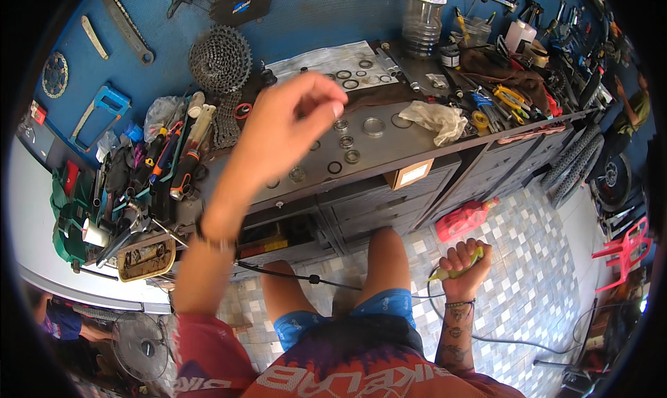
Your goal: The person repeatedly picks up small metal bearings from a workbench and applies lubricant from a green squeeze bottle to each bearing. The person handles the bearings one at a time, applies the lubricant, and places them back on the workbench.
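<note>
My left hand [295, 113] is raised over the workbench [375, 151], its fingers curled and thumb tip drawn close to them. Anything small in that pinch is hidden. Below and beside it lie several bearings [346, 142], a larger metal ring [373, 126] and a black O-ring [335, 167]. More rings rest on a white printed sheet [292, 66] behind. Low at the right, over the floor, my right hand [464, 267] is wrapped round a yellow-green tube-like thing [476, 254] with a narrow tip. Its exact kind does not show.
Hand tools [182, 169] crowd the bench's left end, with pliers [512, 99] and a cream rag [435, 121] toward the right. A cassette [220, 59] hangs on the blue wall. On the tiled floor stand a red container [464, 221] and a hose [500, 340]. A fan [141, 346] is lower left.
</note>
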A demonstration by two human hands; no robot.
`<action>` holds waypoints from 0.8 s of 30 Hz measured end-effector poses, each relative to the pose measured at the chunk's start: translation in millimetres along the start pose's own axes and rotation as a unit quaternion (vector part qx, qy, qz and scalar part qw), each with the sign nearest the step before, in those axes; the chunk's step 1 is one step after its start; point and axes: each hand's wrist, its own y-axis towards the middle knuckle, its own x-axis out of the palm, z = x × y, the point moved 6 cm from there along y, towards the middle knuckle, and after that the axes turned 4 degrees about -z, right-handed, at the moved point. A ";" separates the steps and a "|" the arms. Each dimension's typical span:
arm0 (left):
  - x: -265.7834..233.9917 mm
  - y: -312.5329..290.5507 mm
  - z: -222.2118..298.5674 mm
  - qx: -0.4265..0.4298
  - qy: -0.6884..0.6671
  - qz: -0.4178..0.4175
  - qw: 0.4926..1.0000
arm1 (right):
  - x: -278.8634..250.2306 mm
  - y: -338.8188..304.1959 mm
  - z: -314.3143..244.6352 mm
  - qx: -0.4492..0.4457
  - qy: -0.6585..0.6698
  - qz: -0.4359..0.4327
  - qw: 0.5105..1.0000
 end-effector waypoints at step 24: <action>133.4 -245.4 -83.4 -0.277 -0.385 0.220 0.852 | 113.6 -38.4 213.7 -0.237 -0.610 -0.415 0.632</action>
